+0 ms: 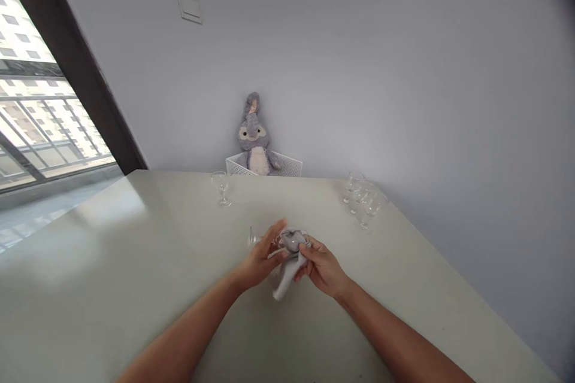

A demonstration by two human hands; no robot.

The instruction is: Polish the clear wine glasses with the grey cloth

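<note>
The left hand (263, 258) cradles a clear, round-bowled stemmed glass (294, 242) sideways; the right hand (324, 266) pinches limp grey cloth (286, 278), best turned gently.

- The left forearm (193, 323) and the right forearm (399, 335), both bare, reach forward and converge.
- The left hand (262, 258) has its thumb and fingers parted, the fingers stretched forward.
- The right hand (327, 270) is turned inward, its fingers curled and its thumb pressing (a pinch, one may say).
- The hands are near each other.
</note>
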